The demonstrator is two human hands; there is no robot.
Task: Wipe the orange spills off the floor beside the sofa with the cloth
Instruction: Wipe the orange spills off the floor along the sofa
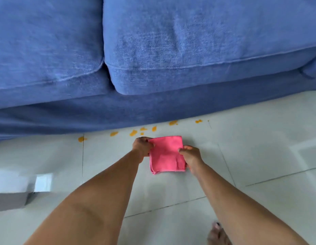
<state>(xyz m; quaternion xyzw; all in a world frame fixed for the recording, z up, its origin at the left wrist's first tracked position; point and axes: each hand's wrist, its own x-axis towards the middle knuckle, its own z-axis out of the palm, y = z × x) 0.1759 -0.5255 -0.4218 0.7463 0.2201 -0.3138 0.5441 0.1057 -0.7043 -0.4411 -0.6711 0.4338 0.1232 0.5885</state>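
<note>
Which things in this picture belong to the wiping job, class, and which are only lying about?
Part of the job:
pink cloth, folded, held by the left hand and right hand
orange spills on the floor
blue sofa, marking the place

Just lying about:
grey and white box at the left
bare foot

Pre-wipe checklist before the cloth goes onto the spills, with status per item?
1. Cloth folded into a pad: ok, pink, several layers at its near edge.
2. Left hand gripping cloth: ok, pinching the far left corner.
3. Right hand gripping cloth: ok, holding the right edge.
4. Orange spills located: ok, a scattered line on the floor along the sofa base, just beyond the cloth.
5. Cloth touching spills: not ok, still short of them.
6. Spill reaching under the sofa: cannot tell.
</note>
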